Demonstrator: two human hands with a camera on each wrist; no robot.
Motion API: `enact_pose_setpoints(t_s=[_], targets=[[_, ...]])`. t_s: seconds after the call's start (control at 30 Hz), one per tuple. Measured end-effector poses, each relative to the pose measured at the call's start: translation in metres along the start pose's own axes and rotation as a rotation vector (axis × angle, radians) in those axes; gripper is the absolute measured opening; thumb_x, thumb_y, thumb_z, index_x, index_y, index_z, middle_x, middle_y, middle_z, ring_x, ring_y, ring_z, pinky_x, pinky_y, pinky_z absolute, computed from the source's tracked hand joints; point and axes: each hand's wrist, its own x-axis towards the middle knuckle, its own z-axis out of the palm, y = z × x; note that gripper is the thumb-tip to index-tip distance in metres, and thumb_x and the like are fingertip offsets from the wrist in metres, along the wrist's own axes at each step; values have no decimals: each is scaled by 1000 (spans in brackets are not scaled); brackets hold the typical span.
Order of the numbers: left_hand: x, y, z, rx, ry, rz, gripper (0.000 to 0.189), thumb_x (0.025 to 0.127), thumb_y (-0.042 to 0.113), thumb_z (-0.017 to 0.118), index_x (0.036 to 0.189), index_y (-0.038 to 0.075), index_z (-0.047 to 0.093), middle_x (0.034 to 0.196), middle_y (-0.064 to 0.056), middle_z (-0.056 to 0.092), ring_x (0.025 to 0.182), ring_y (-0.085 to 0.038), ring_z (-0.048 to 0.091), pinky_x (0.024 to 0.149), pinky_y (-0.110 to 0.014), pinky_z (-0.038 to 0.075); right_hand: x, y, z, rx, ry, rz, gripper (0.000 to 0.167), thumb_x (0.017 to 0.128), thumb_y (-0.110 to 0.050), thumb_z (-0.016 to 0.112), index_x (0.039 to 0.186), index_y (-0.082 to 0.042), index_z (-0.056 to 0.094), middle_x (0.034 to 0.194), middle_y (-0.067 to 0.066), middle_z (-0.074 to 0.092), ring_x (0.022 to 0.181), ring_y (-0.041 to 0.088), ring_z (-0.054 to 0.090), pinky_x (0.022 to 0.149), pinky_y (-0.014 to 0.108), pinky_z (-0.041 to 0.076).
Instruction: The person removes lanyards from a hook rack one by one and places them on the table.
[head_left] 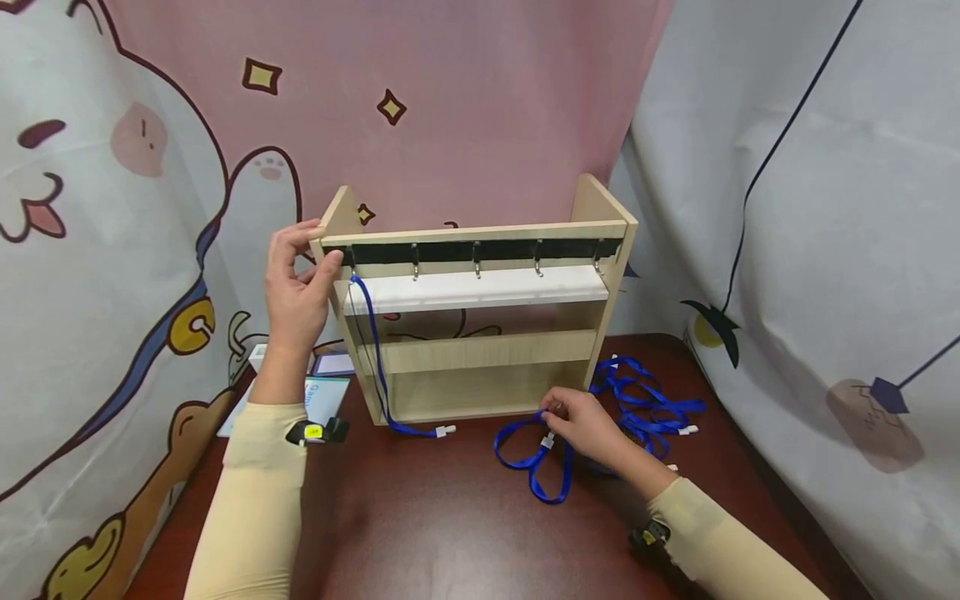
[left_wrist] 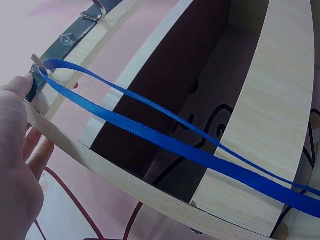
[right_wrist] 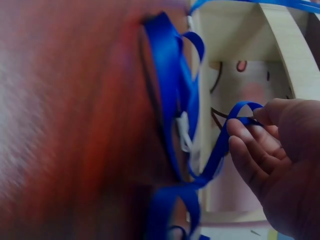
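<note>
My left hand [head_left: 296,287] grips the upper left corner of a light wooden shelf rack [head_left: 480,354], thumb on the front and fingers behind the side panel [left_wrist: 85,157]. From the leftmost metal hook near that thumb hangs a blue lanyard [head_left: 378,367], its white clip [head_left: 446,431] on the table. My right hand [head_left: 585,423] pinches a second blue lanyard [head_left: 551,498] between thumb and fingertips, in front of the rack's lower right. The loops of that lanyard and a white clip [right_wrist: 183,131] hang below the fingers [right_wrist: 245,132] in the right wrist view.
More blue lanyards [head_left: 637,400] lie heaped to the right of the rack. Several metal hooks [head_left: 477,260] line its black strip. A booklet [head_left: 326,400] and a white box [head_left: 257,357] sit at the left on the brown table [head_left: 420,533]. Printed curtains [head_left: 480,125] hang behind.
</note>
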Motion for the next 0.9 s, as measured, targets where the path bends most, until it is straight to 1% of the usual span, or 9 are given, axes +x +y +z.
enact_pose_setpoints(t_s=[0.1,0.3,0.4,0.53,0.6,0.77,0.9], targets=[[1,-5,0,4,2,3,33,106,8,73,136,-4,64,150,-6,57,127,-15,55,103,-35,61,-3,1,8,8,-29,-5,12,98,-2,80,102,-12,76,89,-9,72,74,6,65,63,26,55],[6,-30,-1,9,9,7,33,105,9,75,137,1,67,151,0,58,128,-15,56,101,-33,62,-5,3,21,51,-69,-6,12,98,-2,80,104,-11,75,89,-6,72,71,7,65,61,25,55],[8,-36,-2,0,7,11,34,105,11,77,136,3,68,151,2,58,128,-16,56,100,-33,62,-6,3,25,72,-95,-9,12,98,-4,81,107,-8,75,90,-5,72,71,7,65,59,26,56],[8,-38,-3,-9,3,16,34,104,12,78,136,4,69,150,3,58,127,-16,57,98,-31,63,-7,2,28,85,-133,-16,18,97,-6,83,113,-3,75,92,-6,71,72,7,65,58,26,57],[8,-37,-3,-9,2,17,34,104,13,78,136,5,69,150,3,58,127,-16,57,98,-30,63,-8,1,28,87,-144,-18,19,97,-7,84,114,-3,75,92,-7,71,73,7,65,60,26,57],[7,-36,-3,-14,1,16,34,104,14,78,136,5,69,150,4,58,128,-16,57,97,-30,63,-8,-3,27,93,-156,-6,17,99,-9,83,112,-5,75,93,-7,72,74,7,66,61,27,58],[7,-34,-3,-23,-3,15,34,104,15,78,136,6,69,150,5,58,128,-17,57,98,-31,63,-4,-7,24,92,-157,6,15,100,-12,82,112,-5,75,93,-7,72,74,7,66,62,27,58]])
